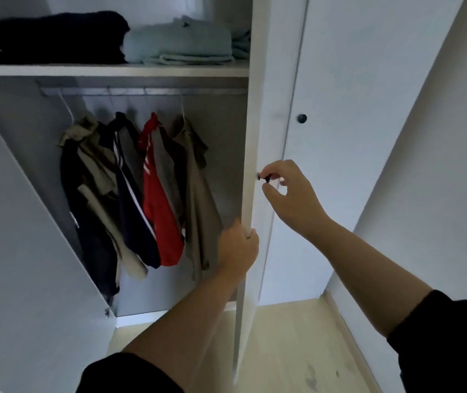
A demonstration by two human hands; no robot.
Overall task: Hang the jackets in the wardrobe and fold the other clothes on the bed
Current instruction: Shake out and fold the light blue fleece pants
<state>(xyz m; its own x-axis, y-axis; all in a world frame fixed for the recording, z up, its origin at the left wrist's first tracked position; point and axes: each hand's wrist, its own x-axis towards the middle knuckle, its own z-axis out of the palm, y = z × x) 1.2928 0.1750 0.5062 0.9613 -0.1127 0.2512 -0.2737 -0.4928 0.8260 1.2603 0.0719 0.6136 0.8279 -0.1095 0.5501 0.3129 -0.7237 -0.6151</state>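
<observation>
Left of the wardrobe door (257, 137), several jackets (141, 188) hang on the rail (147, 91); hanging seems done. The left hand (238, 245) grips the door's edge, the right hand (289, 191) pinches its black knob (263, 177). Folding is out of view.

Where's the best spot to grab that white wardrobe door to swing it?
Take the small black knob near the free edge of the door, pinching it from the front, as the right hand does. It juts out, so fingers fit round it. The thin edge also suits a wrap-around grip, as the left hand shows.
</observation>
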